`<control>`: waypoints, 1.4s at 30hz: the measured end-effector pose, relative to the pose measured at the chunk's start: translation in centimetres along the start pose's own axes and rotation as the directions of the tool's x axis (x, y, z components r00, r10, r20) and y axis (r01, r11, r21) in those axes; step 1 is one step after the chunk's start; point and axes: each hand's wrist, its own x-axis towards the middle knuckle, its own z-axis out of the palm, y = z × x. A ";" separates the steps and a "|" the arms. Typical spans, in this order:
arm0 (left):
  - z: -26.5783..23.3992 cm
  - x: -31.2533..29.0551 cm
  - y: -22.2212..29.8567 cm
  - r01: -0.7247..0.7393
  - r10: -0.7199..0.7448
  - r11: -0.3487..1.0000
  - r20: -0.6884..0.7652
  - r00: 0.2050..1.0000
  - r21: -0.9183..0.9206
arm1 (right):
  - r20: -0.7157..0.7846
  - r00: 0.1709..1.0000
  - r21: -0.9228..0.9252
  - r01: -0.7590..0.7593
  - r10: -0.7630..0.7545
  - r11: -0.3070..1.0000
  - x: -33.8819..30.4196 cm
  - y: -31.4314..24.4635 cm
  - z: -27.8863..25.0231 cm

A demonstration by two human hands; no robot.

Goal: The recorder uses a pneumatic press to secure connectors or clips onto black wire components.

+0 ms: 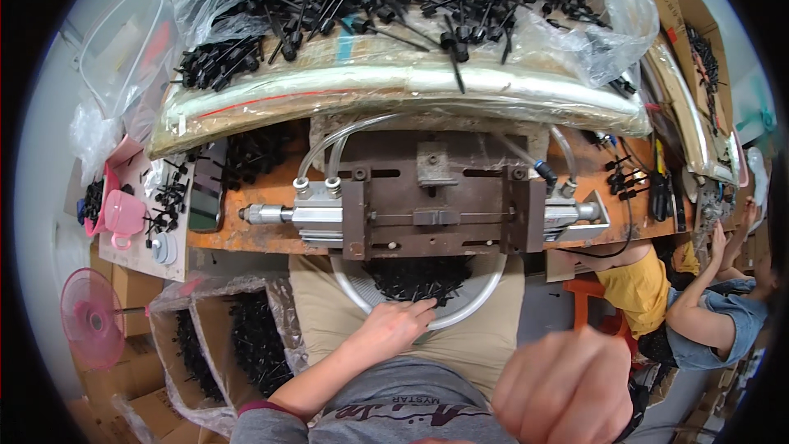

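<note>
On my lap sits a round white basket (343, 286) with a heap of small black stemmed plastic parts (415, 278) in it. My left hand (396, 327) rests over its near rim, fingers bent together at the edge of the heap; whatever they pinch cannot be made out. Close to the camera at lower right, my right hand (565, 390) is curled into a fist, and its inside is hidden. In front of me, a brown metal fixture (403, 234) stands on the bench, with a small grey block (436, 217) at its middle and an air cylinder (318, 222) on the left.
Many more black parts (460, 33) lie on a plastic-wrapped shelf (411, 82) above the bench. Bagged boxes of parts (259, 341) and a pink fan (90, 316) stand at left. Pliers (659, 185) lie at right. Another person in yellow (637, 288) sits beyond them.
</note>
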 end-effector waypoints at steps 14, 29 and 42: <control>-1.5 0.1 1.1 -0.010 0.013 0.999 -0.070 0.997 0.044 | 0.284 0.953 -0.847 0.200 -0.101 -0.492 14.2 -0.3 -12.4; -2.1 -0.3 1.5 -0.027 0.025 0.999 -0.117 0.993 -0.019 | 0.286 0.953 -0.890 0.302 0.099 -0.342 15.8 0.6 -13.8; -9.5 2.6 4.4 -0.272 0.016 0.933 -0.728 0.686 -0.235 | 0.532 0.807 -0.800 0.380 -0.258 -0.464 8.0 2.2 -9.1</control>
